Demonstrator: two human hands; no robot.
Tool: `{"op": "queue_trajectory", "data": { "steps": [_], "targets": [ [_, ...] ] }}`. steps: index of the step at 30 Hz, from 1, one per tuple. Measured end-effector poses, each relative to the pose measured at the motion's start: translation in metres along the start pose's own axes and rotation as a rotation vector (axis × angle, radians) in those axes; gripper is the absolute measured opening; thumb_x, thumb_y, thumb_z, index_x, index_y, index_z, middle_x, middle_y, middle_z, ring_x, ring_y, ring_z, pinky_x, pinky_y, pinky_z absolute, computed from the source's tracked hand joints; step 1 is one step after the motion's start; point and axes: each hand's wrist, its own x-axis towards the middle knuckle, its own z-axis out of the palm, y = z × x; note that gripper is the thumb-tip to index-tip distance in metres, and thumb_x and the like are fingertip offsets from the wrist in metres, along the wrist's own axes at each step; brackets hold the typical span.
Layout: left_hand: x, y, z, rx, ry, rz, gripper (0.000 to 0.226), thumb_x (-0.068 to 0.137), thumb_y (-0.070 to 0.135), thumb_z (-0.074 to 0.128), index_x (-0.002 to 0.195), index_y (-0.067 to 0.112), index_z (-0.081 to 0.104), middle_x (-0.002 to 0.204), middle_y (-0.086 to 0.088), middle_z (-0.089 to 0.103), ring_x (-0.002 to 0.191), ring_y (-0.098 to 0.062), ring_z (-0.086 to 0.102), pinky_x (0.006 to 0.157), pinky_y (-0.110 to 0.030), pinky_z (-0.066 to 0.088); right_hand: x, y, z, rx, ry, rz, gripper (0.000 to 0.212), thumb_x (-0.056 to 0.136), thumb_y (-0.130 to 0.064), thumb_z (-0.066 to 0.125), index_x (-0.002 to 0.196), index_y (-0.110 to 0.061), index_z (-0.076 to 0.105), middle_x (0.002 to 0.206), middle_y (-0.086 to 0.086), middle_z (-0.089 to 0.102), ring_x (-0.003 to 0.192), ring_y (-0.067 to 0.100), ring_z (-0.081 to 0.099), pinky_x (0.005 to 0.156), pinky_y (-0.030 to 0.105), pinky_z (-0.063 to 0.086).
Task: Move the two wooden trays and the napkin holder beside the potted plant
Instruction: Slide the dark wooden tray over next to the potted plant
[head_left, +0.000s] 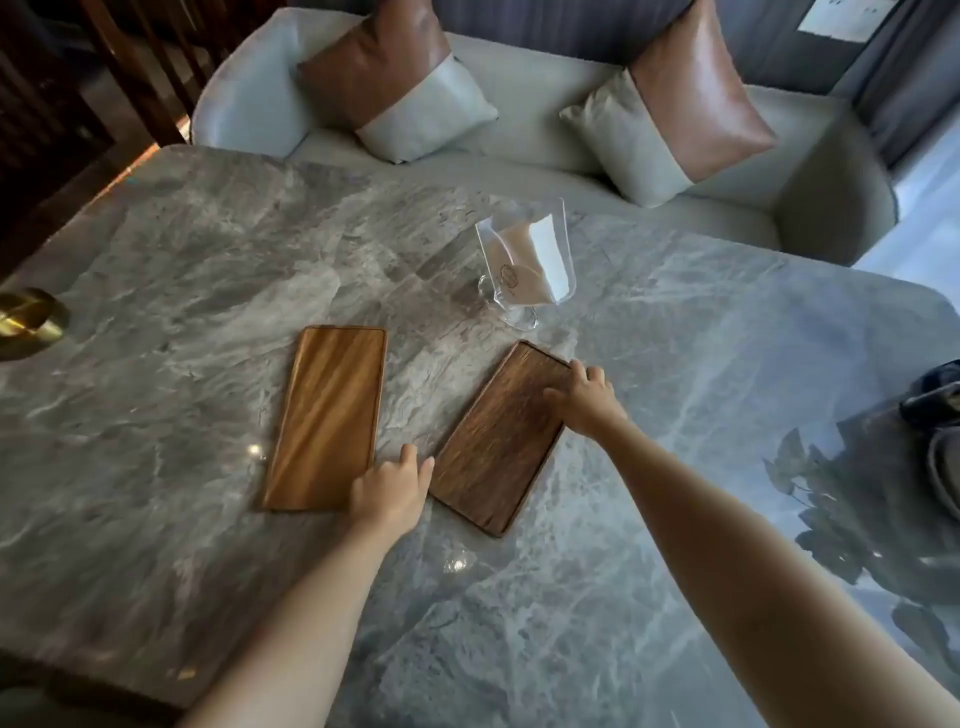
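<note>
Two wooden trays lie flat on the grey marble table (182, 291). The lighter tray (327, 415) is on the left, the darker tray (493, 447) angled on the right. My left hand (389, 491) rests on the lighter tray's near right corner, fingers over its edge. My right hand (584, 397) grips the far right corner of the darker tray. Behind them stands a clear acrylic napkin holder (524, 260) with napkins inside. The potted plant itself is out of view; only its leaf reflection (831, 509) shows on the table at the right.
A brass round object (28, 322) sits at the table's left edge. A dark object (935, 405) lies at the right edge. Beyond the table is a grey sofa (545, 130) with two brown-and-grey cushions.
</note>
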Motion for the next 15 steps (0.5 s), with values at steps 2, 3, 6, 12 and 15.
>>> {"op": "queue_trajectory", "data": {
  "steps": [2, 3, 6, 12, 15],
  "targets": [
    [0.000, 0.006, 0.004, -0.001, -0.013, -0.044, 0.044, 0.101, 0.039, 0.024, 0.127, 0.008, 0.042, 0.112, -0.018, 0.068, 0.104, -0.035, 0.065, 0.080, -0.039, 0.051, 0.005, 0.002, -0.003, -0.011, -0.004, 0.006, 0.061, 0.093, -0.038, 0.045, 0.143, -0.010, 0.024, 0.144, 0.017, 0.029, 0.134, 0.038, 0.031, 0.105, 0.047, 0.035],
    [0.000, 0.009, 0.007, -0.017, -0.007, -0.054, 0.044, 0.101, 0.038, 0.025, 0.128, 0.008, 0.041, 0.113, -0.018, 0.068, 0.105, -0.036, 0.065, 0.080, -0.039, 0.051, 0.009, 0.003, -0.003, -0.022, -0.010, 0.009, 0.060, 0.093, -0.038, 0.046, 0.142, -0.009, 0.025, 0.144, 0.017, 0.029, 0.134, 0.038, 0.031, 0.105, 0.046, 0.035],
    [0.000, 0.018, 0.015, -0.098, 0.032, -0.082, 0.041, 0.101, 0.035, 0.029, 0.120, 0.003, 0.046, 0.112, -0.019, 0.067, 0.103, -0.035, 0.064, 0.075, -0.039, 0.050, 0.017, 0.007, -0.005, -0.035, -0.045, 0.003, 0.060, 0.093, -0.038, 0.047, 0.141, -0.009, 0.027, 0.144, 0.016, 0.029, 0.134, 0.036, 0.031, 0.103, 0.046, 0.037],
    [0.006, 0.029, 0.024, -0.182, 0.079, -0.172, 0.038, 0.100, 0.032, 0.033, 0.110, -0.001, 0.050, 0.107, -0.023, 0.067, 0.100, -0.037, 0.064, 0.076, -0.041, 0.050, 0.025, 0.012, -0.007, -0.099, -0.059, -0.035, 0.056, 0.092, -0.039, 0.048, 0.134, -0.005, 0.034, 0.140, 0.015, 0.033, 0.130, 0.036, 0.036, 0.097, 0.047, 0.041],
    [0.008, 0.031, 0.024, -0.220, 0.069, -0.224, 0.039, 0.100, 0.031, 0.034, 0.111, -0.003, 0.050, 0.108, -0.025, 0.067, 0.101, -0.039, 0.064, 0.077, -0.043, 0.051, 0.026, 0.013, -0.007, -0.116, -0.065, -0.049, 0.055, 0.093, -0.038, 0.049, 0.134, -0.004, 0.034, 0.140, 0.014, 0.033, 0.131, 0.035, 0.034, 0.096, 0.046, 0.042]
  ]
}}
